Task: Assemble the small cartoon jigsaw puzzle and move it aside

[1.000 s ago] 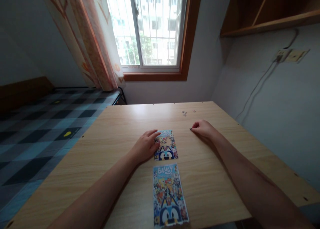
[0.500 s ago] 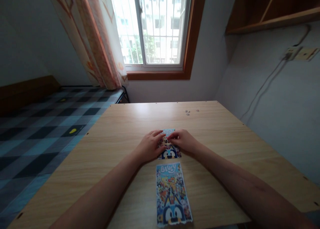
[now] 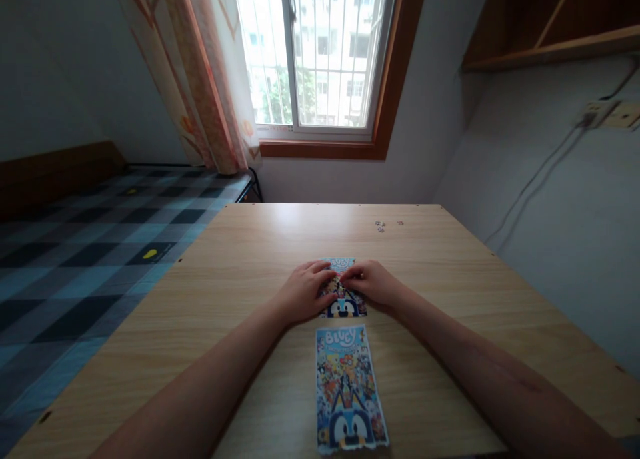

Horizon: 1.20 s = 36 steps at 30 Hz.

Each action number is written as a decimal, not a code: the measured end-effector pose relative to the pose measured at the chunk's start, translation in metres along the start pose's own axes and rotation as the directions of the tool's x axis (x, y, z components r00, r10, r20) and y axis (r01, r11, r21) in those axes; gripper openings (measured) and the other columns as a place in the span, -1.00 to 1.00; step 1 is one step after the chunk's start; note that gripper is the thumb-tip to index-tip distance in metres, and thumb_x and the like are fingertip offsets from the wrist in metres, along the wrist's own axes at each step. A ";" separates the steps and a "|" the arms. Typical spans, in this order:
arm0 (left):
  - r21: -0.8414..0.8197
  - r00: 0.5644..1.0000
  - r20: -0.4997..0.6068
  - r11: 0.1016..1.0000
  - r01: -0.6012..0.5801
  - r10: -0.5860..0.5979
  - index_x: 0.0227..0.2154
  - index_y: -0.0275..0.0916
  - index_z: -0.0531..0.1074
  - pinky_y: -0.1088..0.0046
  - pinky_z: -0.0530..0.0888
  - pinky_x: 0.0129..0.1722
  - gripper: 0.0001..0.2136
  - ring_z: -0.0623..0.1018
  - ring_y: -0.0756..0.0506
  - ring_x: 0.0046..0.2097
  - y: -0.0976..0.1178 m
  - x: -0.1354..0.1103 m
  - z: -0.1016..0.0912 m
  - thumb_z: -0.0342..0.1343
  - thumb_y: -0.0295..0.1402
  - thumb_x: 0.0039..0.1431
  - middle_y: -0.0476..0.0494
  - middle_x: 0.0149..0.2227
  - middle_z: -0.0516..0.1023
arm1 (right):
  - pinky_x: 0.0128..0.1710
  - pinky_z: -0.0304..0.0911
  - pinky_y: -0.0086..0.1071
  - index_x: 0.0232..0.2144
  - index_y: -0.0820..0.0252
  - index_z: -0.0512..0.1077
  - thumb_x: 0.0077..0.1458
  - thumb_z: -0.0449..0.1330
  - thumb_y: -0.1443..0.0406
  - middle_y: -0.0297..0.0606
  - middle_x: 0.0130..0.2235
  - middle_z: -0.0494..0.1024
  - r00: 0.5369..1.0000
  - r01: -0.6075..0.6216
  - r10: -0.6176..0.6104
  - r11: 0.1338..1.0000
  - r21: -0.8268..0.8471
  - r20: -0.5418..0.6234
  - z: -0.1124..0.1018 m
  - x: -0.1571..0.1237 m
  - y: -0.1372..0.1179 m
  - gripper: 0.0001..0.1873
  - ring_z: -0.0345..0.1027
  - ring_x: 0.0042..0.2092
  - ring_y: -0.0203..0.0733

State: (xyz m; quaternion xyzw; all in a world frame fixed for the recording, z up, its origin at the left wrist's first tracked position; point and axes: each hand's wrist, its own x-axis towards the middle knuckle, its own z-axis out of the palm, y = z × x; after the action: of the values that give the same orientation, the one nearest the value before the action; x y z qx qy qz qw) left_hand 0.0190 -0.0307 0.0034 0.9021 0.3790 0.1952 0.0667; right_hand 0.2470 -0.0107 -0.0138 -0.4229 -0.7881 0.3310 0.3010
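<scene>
A small jigsaw puzzle (image 3: 344,307) with a blue cartoon dog face lies flat on the table, partly hidden by both hands. My left hand (image 3: 309,291) rests along its left side, fingers spread and fingertips on the picture. From the right, my right hand (image 3: 371,282) reaches over the puzzle with thumb and fingers pinched close above its middle. Whatever those fingertips hold is too small and covered to make out. Nearer to me lies a paper picture sheet (image 3: 345,385) with the same design and "Bluey" lettering, its bottom edge torn.
Several loose puzzle pieces (image 3: 380,226) lie near the far edge of the wooden table (image 3: 240,259). A bed with a checked cover (image 3: 100,259) stands along the left. At the right wall are a shelf (image 3: 560,52) and a socket with a cable (image 3: 593,117).
The view has shifted slightly, so the scene sits a little further right. Both hands stay at the puzzle, with the right fingertips still pinched over its middle.
</scene>
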 end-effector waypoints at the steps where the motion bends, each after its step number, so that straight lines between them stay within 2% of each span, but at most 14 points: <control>1: -0.001 1.000 0.001 1.000 0.001 -0.001 0.04 -0.13 0.49 0.09 0.33 0.24 -0.62 0.43 -0.27 0.18 0.000 0.000 0.000 0.15 -0.10 0.22 -0.23 0.15 0.47 | -0.26 0.36 -0.38 -0.33 0.11 0.67 0.07 0.27 0.31 -0.30 -0.32 0.70 1.000 0.001 -0.001 1.000 -0.005 0.000 0.000 0.000 0.000 -0.85 0.54 -0.27 -0.14; 9: 0.012 1.000 0.008 1.000 0.008 -0.008 0.05 -0.15 0.49 0.11 0.33 0.24 -0.60 0.43 -0.26 0.18 0.001 0.001 0.000 0.17 -0.12 0.21 -0.22 0.14 0.48 | -0.22 0.30 -0.39 -0.36 0.12 0.67 0.05 0.28 0.41 -0.25 -0.33 0.63 0.993 0.110 -0.117 0.974 -0.200 -0.024 -0.001 -0.001 -0.009 -0.83 0.46 -0.28 -0.20; 15: -0.020 1.000 -0.009 0.999 -0.027 0.027 0.00 -0.15 0.53 0.12 0.38 0.21 -0.67 0.45 -0.24 0.16 0.004 0.002 -0.004 0.16 -0.16 0.23 -0.23 0.11 0.51 | -0.23 0.28 -0.39 -0.37 0.14 0.66 0.07 0.29 0.41 -0.24 -0.35 0.59 0.990 0.130 -0.139 0.970 -0.205 -0.030 -0.002 -0.002 -0.009 -0.86 0.43 -0.29 -0.21; 22: -0.046 0.998 -0.040 0.997 -0.056 0.055 -0.16 -0.09 0.61 0.15 0.44 0.13 -0.81 0.52 -0.19 0.05 0.002 0.001 -0.003 0.13 -0.26 0.26 -0.13 0.03 0.57 | -0.29 0.25 -0.38 -0.28 0.17 0.62 0.13 0.19 0.40 -0.26 -0.34 0.61 0.966 0.046 -0.086 0.985 -0.167 -0.243 -0.010 -0.002 0.004 -0.80 0.38 -0.34 -0.24; 28: -0.052 0.996 -0.025 0.995 -0.086 0.085 -0.18 -0.11 0.61 0.18 0.45 0.09 -0.82 0.53 -0.17 0.00 0.000 0.002 -0.002 0.14 -0.25 0.26 -0.12 -0.02 0.59 | -0.31 0.24 -0.39 -0.30 0.19 0.62 0.08 0.18 0.44 -0.26 -0.34 0.61 0.951 0.037 -0.085 0.986 -0.163 -0.298 -0.012 -0.002 0.013 -0.78 0.37 -0.36 -0.25; 32: -0.063 0.995 -0.038 0.993 -0.096 0.094 -0.08 -0.13 0.57 0.18 0.46 0.10 -0.76 0.53 -0.17 0.01 0.002 0.003 -0.004 0.13 -0.24 0.27 -0.15 -0.02 0.59 | -0.29 0.25 -0.40 -0.33 0.18 0.61 0.07 0.18 0.44 -0.27 -0.35 0.61 0.951 0.056 -0.106 0.983 -0.173 -0.292 -0.011 -0.002 0.013 -0.80 0.40 -0.34 -0.24; 36: -0.025 0.995 -0.032 0.995 -0.097 0.096 0.05 -0.13 0.53 0.10 0.43 0.14 -0.67 0.51 -0.22 0.08 0.003 0.003 -0.002 0.12 -0.21 0.28 -0.22 0.07 0.55 | -0.30 0.25 -0.40 -0.33 0.19 0.61 0.06 0.17 0.44 -0.28 -0.36 0.60 0.946 0.048 -0.104 0.982 -0.185 -0.307 -0.012 -0.003 0.014 -0.79 0.37 -0.36 -0.26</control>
State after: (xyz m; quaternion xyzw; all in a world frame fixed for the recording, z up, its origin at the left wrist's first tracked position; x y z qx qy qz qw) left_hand 0.0220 -0.0304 0.0071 0.9152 0.3335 0.2172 0.0631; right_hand 0.2639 -0.0043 -0.0178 -0.4643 -0.7715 0.1770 0.3973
